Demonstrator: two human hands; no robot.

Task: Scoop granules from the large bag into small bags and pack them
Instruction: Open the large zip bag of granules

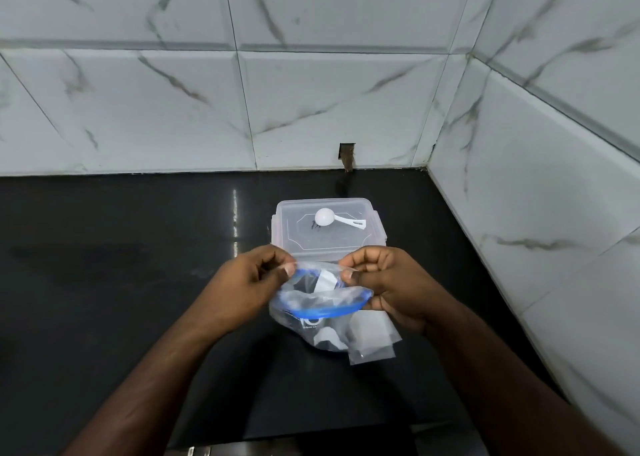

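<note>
Step in hand: opening. Left hand (254,277) and right hand (384,284) each keep a pinch grip on the clear blue-zippered large bag (320,303), mouth spread, over the black worktop (104,282). Next move calls for the white plastic scoop (334,218).

The large bag (320,303) sits on the worktop (121,282) between my hands; behind it stands the lidded box (327,228), the scoop (337,219) lying on top; small bags (372,339) lie to its right.

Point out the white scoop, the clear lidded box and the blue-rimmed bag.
white scoop (324,217), head view, on its bowl
clear lidded box (360,244), head view, on its lid
blue-rimmed bag (325,313), head view, on its blue rim
</note>
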